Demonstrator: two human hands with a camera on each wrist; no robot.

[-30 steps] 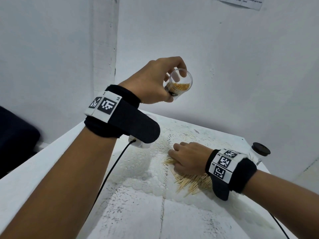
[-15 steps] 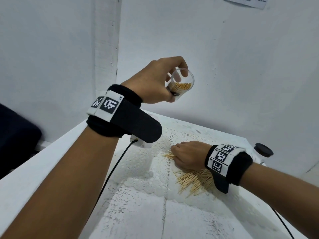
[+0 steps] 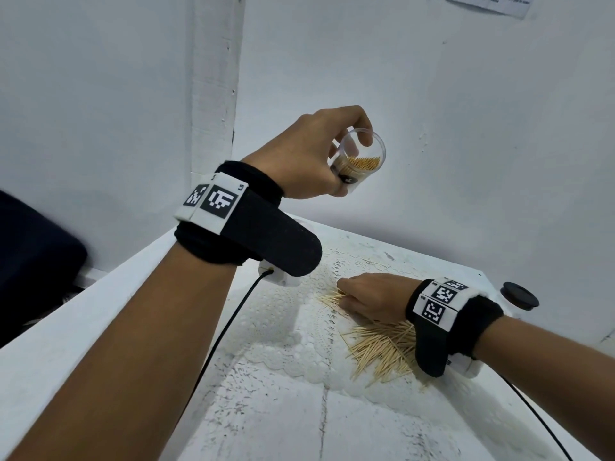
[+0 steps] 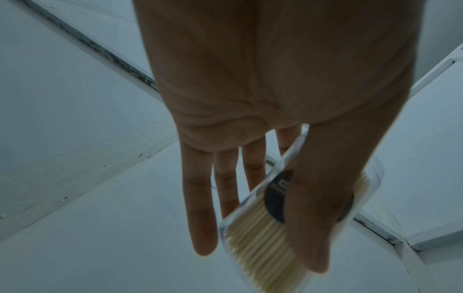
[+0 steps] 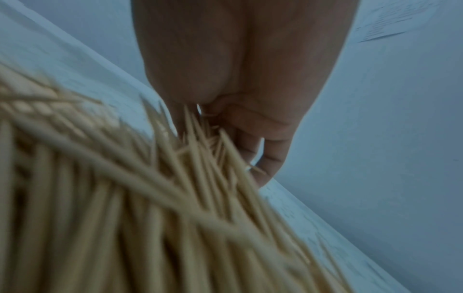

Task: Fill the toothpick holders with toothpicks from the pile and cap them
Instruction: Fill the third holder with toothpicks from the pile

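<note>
Clear holder [image 3: 357, 163] (uncapped) gripped by left hand [image 3: 309, 154]; right hand [image 3: 371, 296] pinches toothpicks [image 3: 382, 347].

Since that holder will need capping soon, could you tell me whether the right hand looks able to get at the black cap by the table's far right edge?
Probably yes. The right hand is on the toothpick pile, pinching toothpicks; the black cap sits just beyond its wrist with nothing between. It would need to let go first.

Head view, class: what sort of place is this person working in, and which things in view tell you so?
Probably a plain indoor work corner, not clearly a kitchen: a worn white table set against bare white walls, a white lace-patterned mat under a loose pile of wooden toothpicks, and a printed paper notice on the wall.
</note>
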